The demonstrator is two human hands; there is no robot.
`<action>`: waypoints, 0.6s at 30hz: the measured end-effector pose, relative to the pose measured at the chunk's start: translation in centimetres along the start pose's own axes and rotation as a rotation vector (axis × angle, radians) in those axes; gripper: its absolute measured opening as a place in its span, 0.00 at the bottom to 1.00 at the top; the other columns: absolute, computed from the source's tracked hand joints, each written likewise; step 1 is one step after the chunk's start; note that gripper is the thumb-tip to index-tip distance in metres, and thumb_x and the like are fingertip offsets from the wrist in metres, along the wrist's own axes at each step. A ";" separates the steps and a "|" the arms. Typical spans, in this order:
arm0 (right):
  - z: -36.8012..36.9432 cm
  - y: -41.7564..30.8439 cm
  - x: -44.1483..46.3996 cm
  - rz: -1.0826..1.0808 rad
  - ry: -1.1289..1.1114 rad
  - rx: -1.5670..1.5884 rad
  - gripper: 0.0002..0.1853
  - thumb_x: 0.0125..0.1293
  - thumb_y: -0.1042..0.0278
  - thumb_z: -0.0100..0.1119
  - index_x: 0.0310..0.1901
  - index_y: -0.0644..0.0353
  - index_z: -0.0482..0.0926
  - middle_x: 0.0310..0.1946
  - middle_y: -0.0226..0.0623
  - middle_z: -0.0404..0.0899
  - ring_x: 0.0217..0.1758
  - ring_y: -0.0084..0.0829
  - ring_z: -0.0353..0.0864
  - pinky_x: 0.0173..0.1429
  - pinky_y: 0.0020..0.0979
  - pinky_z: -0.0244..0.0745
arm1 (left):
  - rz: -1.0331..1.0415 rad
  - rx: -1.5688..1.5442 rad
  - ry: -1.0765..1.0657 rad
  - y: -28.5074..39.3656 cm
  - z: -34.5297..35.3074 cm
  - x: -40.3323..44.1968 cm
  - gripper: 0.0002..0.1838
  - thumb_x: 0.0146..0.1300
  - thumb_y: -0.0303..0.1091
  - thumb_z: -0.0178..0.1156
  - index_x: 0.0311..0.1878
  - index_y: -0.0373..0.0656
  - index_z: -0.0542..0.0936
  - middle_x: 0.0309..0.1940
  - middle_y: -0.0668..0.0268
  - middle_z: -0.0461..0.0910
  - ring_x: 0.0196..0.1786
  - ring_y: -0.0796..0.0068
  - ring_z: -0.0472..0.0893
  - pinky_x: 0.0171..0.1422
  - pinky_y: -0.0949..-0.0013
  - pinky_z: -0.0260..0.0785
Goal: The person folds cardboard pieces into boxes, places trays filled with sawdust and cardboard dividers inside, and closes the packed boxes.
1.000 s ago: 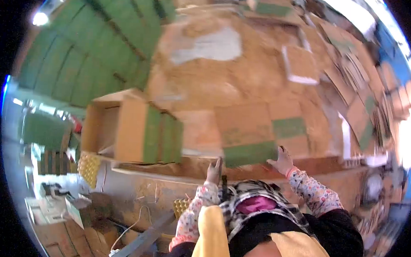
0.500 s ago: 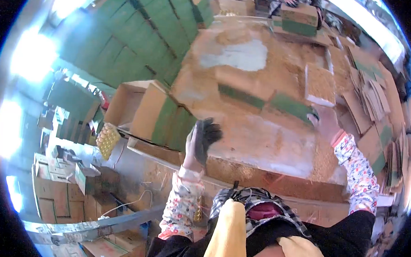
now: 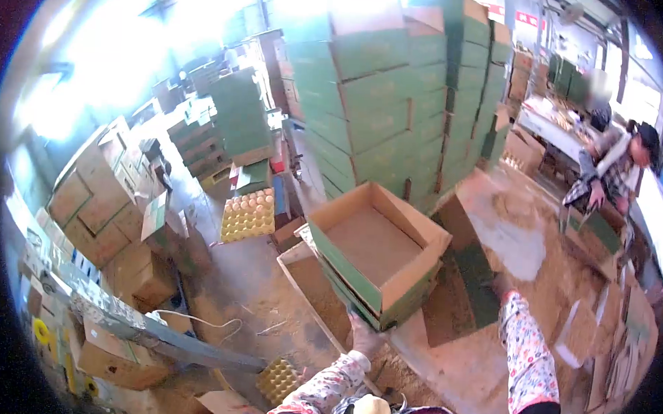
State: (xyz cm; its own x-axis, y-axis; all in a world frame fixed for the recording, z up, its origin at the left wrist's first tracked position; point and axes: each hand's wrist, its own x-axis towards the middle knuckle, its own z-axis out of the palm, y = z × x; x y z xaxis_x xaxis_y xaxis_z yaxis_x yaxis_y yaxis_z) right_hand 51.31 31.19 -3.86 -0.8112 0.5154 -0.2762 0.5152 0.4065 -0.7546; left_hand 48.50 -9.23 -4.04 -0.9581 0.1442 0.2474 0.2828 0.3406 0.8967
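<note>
An open, empty cardboard box (image 3: 377,245) with green outer sides sits at the table's near left edge, on top of other green-sided cardboard. My left hand (image 3: 367,337) is at its near lower corner, thumb up along the side and the other fingers mostly hidden. To the right of the box stands a brown and green cardboard piece (image 3: 456,284), partly behind it. At its right edge is my right hand (image 3: 500,284), in a dark glove and somewhat blurred, with its fingers closed on the edge.
Green boxes (image 3: 386,92) rise in a tall stack beyond the table. A yellow tray of eggs (image 3: 249,213) stands to the left, an empty yellow tray (image 3: 279,379) below. Another person (image 3: 610,169) works at the far right. A metal bar (image 3: 173,339) crosses the lower left.
The view has swung left and up. My left hand has gone from open above the table to the box corner. The cardboard under my right hand has moved left, beside the box, and is raised.
</note>
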 end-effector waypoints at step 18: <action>-12.4 15.0 -35.5 0.277 0.606 -0.246 0.19 0.53 0.64 0.57 0.47 0.61 0.76 0.35 0.46 0.78 0.40 0.40 0.76 0.47 0.41 0.69 | -0.050 -0.013 -0.094 -1.5 2.4 -1.4 0.59 0.38 0.47 0.72 0.65 0.30 0.44 0.62 0.40 0.48 0.66 0.46 0.51 0.70 0.60 0.44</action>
State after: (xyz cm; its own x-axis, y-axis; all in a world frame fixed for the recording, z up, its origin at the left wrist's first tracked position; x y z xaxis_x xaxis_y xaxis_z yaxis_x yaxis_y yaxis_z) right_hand 91.27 28.29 2.03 -0.3815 0.9243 -0.0049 0.7860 0.3216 -0.5280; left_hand 49.54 -7.74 -6.56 -0.9623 0.2145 0.1672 0.2337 0.3379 0.9117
